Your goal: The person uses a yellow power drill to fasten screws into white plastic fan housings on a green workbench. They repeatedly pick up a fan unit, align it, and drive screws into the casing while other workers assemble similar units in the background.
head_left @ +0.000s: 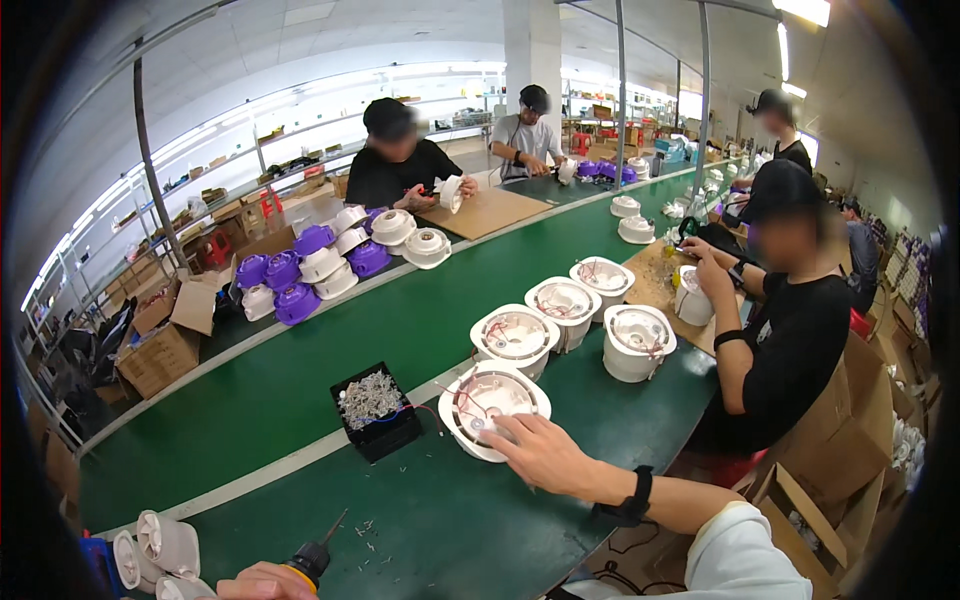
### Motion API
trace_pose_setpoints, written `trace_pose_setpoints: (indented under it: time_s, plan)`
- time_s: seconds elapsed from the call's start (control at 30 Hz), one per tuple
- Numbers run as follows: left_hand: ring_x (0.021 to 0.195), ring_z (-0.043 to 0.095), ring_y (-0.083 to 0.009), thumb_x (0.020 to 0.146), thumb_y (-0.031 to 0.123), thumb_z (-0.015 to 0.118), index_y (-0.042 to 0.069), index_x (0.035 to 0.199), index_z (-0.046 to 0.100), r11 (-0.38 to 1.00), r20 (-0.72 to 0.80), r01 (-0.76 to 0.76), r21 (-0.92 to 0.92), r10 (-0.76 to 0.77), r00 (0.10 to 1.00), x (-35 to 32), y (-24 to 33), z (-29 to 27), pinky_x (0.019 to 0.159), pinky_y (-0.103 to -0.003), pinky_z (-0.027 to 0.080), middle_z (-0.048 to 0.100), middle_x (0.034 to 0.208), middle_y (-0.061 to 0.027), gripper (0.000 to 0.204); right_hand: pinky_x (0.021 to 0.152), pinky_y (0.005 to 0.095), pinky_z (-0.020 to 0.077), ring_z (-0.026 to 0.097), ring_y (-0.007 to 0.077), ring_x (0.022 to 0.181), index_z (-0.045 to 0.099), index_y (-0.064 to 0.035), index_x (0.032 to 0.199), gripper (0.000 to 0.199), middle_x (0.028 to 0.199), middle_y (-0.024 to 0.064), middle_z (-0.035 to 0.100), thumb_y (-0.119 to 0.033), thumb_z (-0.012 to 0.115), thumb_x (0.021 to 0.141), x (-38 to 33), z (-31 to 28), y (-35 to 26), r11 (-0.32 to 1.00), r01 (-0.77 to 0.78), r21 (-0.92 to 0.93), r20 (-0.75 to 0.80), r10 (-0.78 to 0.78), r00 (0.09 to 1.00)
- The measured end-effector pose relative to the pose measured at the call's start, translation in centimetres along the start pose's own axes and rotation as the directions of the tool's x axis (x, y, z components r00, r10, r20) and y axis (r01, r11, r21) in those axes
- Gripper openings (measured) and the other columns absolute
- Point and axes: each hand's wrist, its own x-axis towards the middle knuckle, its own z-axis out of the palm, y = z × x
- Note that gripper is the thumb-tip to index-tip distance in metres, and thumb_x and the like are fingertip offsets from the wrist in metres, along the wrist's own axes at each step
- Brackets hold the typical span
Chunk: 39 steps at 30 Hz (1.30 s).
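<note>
Green worktop (470,520) carries a white housing (494,398), the right hand (548,455) at its near side, grip unclear; the left hand (265,582) clasps a screwdriver (311,560), whose bit (336,525), swung carelessly, could snag trailing wire (408,407).

Nearby are two hands (545,450) (268,583), one screwdriver (308,563), one black box (388,440), five wired white housings (515,337).
</note>
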Motion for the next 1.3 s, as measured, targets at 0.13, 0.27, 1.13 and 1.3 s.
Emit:
trace_pose_setpoints:
  time_s: [0.13,0.27,1.13,1.3]
  plan:
    - [0.057,0.048,-0.0189,0.089,0.05,0.053,-0.001,0.098,0.054,0.995,0.058,0.097,0.002,-0.097,0.994,0.5,-0.3,-0.4,0.052,-0.026,0.039,0.052,0.067,-0.0117,0.052,0.083,0.0401,0.0459,0.057,0.0318,0.094,0.054,-0.0126,0.118,0.045,0.112,0.0148,0.054,-0.006,0.06,0.074,-2.9,-3.3,0.7,0.995,-0.089,-0.053,0.05,0.092,0.995]
    - [0.058,0.05,-0.0192,0.089,0.044,0.055,-0.002,0.099,0.056,0.988,0.095,0.155,0.006,-0.155,0.983,1.3,-0.8,-0.5,0.052,-0.026,0.04,0.057,0.074,-0.0142,0.047,0.083,0.0414,0.0456,0.057,0.0335,0.095,0.054,-0.0127,0.118,0.044,0.112,0.016,0.054,-0.005,0.059,0.074,-4.8,-5.0,2.3,0.991,-0.103,-0.085,0.123,0.113,0.986]
    - [0.047,0.055,-0.0159,0.091,0.02,0.054,0.004,0.116,0.039,0.941,0.115,0.34,-0.001,-0.337,0.934,2.7,-5.7,-1.7,0.043,-0.027,0.044,0.063,0.082,-0.019,0.033,0.064,0.0356,0.0489,0.061,0.027,0.075,0.064,-0.0035,0.088,0.011,0.083,0.0078,0.061,-0.012,0.065,0.082,7.8,6.6,-13.4,0.636,-0.036,0.771,0.056,-0.012,0.998]
    - [0.046,0.054,-0.0174,0.088,0.009,0.055,0.002,0.111,0.039,0.92,0.058,0.385,-0.075,-0.382,0.922,3.3,-5.1,-1.7,0.045,-0.027,0.045,0.064,0.081,-0.0225,0.029,0.062,0.0348,0.0488,0.06,0.0253,0.072,0.063,-0.0039,0.082,0.006,0.081,0.0064,0.06,-0.008,0.066,0.079,8.0,8.6,-12.5,0.738,0.169,0.654,-0.122,-0.118,0.986]
